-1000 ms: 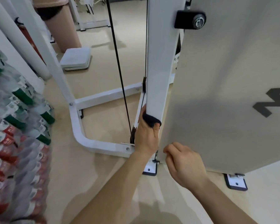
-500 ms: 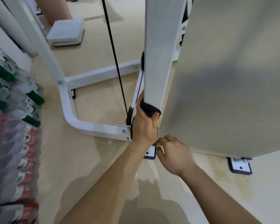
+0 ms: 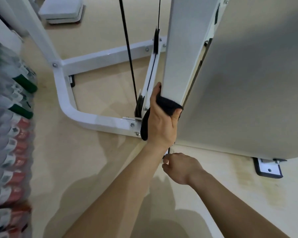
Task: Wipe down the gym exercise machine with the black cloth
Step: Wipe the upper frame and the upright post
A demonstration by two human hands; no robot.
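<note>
One black cloth [image 3: 169,105] in left hand [image 3: 162,123]; two black cables [image 3: 127,48].

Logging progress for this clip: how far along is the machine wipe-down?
Done, probably: the white upright above the black cloth, which sits near its foot. In hand: the left hand grips that cloth around the upright; the right hand is curled low beside it. Left, seemingly: base frame and grey panel.

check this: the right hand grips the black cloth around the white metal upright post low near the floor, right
No. The head view shows the left hand gripping the black cloth around the white metal upright post, low near the floor; the right hand is below, without the cloth.
</note>
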